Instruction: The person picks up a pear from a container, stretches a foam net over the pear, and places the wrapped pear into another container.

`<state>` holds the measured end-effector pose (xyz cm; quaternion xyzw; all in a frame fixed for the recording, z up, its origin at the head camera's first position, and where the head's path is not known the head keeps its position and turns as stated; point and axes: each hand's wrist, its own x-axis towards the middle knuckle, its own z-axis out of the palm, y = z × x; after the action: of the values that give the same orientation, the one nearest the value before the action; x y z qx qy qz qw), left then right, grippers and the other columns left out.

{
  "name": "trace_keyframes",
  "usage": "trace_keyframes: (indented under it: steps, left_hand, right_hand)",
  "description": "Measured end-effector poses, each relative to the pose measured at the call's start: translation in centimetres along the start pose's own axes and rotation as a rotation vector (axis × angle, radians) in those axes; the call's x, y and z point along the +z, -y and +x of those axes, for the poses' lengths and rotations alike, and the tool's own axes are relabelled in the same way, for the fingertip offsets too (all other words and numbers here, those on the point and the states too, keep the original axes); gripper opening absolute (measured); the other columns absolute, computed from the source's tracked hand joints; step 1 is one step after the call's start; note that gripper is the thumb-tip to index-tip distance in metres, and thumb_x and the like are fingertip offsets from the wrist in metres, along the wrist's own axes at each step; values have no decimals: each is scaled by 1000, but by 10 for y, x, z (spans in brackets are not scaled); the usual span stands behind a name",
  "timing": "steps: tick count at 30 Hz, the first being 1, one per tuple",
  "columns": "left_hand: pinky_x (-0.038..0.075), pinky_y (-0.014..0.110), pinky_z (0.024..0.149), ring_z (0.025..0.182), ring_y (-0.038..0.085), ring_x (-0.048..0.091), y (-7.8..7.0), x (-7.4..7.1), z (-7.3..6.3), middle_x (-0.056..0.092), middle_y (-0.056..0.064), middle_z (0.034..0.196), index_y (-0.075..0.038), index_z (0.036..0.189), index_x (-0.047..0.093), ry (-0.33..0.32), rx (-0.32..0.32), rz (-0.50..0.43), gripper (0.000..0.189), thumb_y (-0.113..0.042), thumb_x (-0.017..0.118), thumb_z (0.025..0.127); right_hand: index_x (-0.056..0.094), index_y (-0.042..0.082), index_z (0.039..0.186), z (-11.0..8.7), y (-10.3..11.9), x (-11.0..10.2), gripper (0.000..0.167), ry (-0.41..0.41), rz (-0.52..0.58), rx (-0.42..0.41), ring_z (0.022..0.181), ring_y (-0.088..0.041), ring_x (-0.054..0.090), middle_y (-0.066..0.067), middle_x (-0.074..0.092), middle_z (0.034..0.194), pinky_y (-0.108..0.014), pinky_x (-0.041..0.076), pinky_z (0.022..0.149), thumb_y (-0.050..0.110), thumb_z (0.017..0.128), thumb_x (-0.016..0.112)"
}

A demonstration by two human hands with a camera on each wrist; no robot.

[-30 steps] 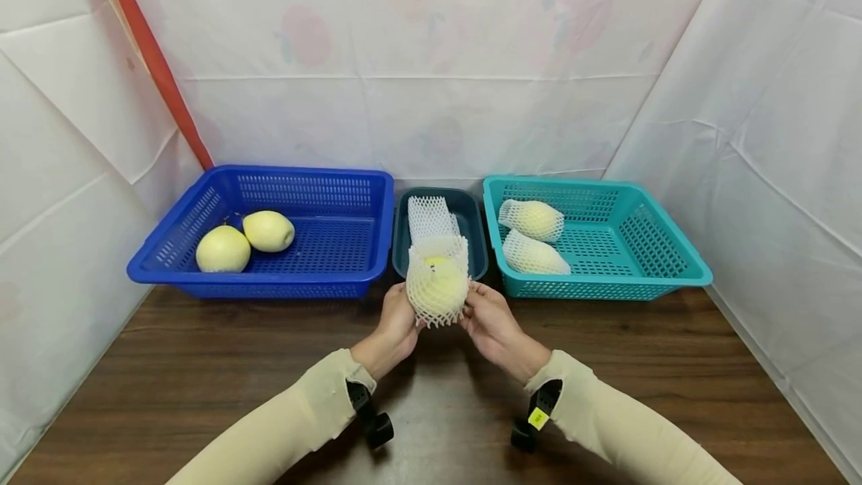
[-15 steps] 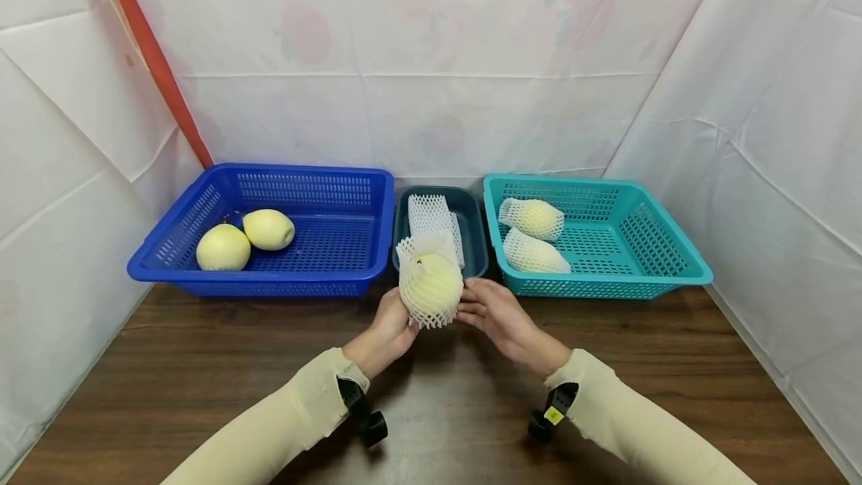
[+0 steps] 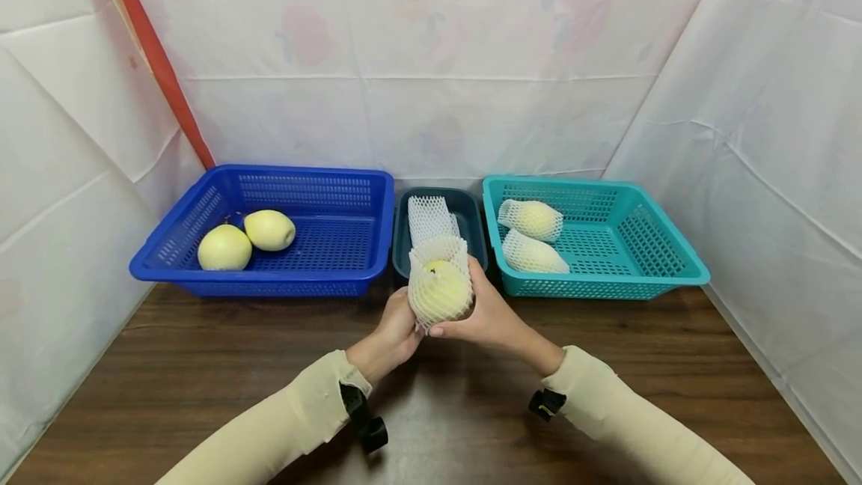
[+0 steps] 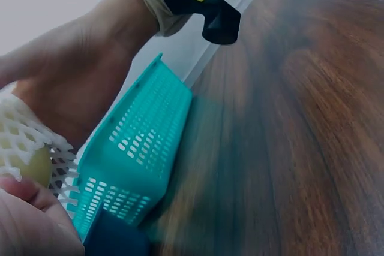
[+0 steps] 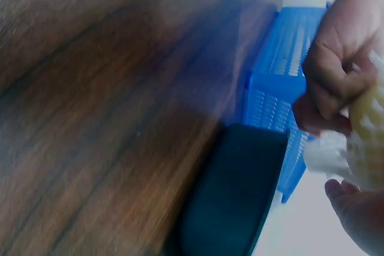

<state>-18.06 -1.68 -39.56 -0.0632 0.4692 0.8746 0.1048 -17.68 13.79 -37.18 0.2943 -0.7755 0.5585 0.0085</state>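
Note:
A pale yellow pear (image 3: 443, 294) sits inside a white foam net sleeve (image 3: 426, 254), its stem end facing up toward the open top of the sleeve. My left hand (image 3: 390, 329) holds it from the left and below. On the other side my right hand (image 3: 497, 322) grips it, thumb in front and fingers behind. Both hands are above the table, just in front of a small dark tray (image 3: 477, 234) holding flat foam net sleeves (image 3: 429, 217). In the right wrist view the left hand's curled fingers (image 5: 327, 97) meet the net's edge.
To the left, a blue basket (image 3: 340, 275) contains two bare pears (image 3: 269, 230). At the right, a teal basket (image 3: 646, 275) contains two net-covered pears (image 3: 535, 254). The wooden table (image 3: 236, 365) meets white cloth walls at its back and sides.
My right hand loosened from the pear, then came back round it, thumb now in front. The pear shifted slightly left and back right in the left hand. Baskets stay put.

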Motion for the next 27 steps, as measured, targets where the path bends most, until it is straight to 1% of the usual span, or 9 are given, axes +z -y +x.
trace_keyframes:
  steps: [2,4,9,13,16,19,22,24,27]
  left_hand:
    - [33,18,40,43,6,41,1,1,-1,55,-2,61,-10,81,59,3,-2,-2,21,-9,48,99]
    - [35,18,40,45,7,45,1,2,-2,58,-2,63,-10,81,60,-2,1,-11,21,-8,47,99]
    - [35,18,41,48,6,47,3,2,-3,57,-2,64,-8,85,56,-30,0,-1,16,-8,47,98]
    - [34,18,39,42,6,41,4,1,-3,53,-2,61,-6,92,49,-38,-42,45,8,-10,46,98]
    - [39,20,43,43,7,44,2,0,-2,53,-1,63,-4,97,46,-2,-56,96,11,-14,45,100]
    - [44,23,50,50,9,50,-5,0,-2,54,2,68,-1,102,46,39,-42,180,16,-17,41,102]
    - [48,26,54,60,12,55,-15,-1,-2,55,6,78,2,110,44,81,-2,273,20,-14,36,104]
    - [50,27,56,68,15,57,-24,-2,-2,57,11,87,4,115,42,107,53,341,19,-9,34,103]
    - [52,29,58,74,20,60,-40,-7,-2,60,19,94,7,115,43,147,203,487,19,-1,37,99]
  right_hand:
    - [22,10,146,0,-1,4,105,-37,-22,-7,117,-21,44,-7,42,136,-44,37,98,18,65,90]
    - [23,10,145,1,-2,8,105,-66,-31,-22,115,-20,45,-7,43,135,-42,38,96,11,63,90]
    - [25,9,144,-1,-4,11,105,-98,-44,-43,111,-20,47,-7,45,132,-39,40,94,9,61,90]
    - [30,6,139,-2,-7,10,99,-107,-74,-57,105,-20,50,-8,50,127,-35,44,90,7,61,90]
    - [31,3,137,-1,-7,5,96,-108,-65,-71,104,-22,51,-11,51,125,-36,44,89,5,61,89]
    - [29,3,138,1,-2,-3,96,-109,-32,-61,105,-24,51,-14,50,125,-38,44,89,3,62,87]
    - [28,5,136,6,8,-16,94,-113,-14,-26,105,-25,52,-15,49,124,-39,46,88,2,62,86]
    - [27,6,135,9,15,-26,94,-118,-16,-7,105,-26,53,-14,48,124,-40,47,87,0,62,86]
    - [27,6,133,14,23,-44,92,-141,-45,-2,105,-27,53,-14,47,125,-43,47,86,-1,62,85]
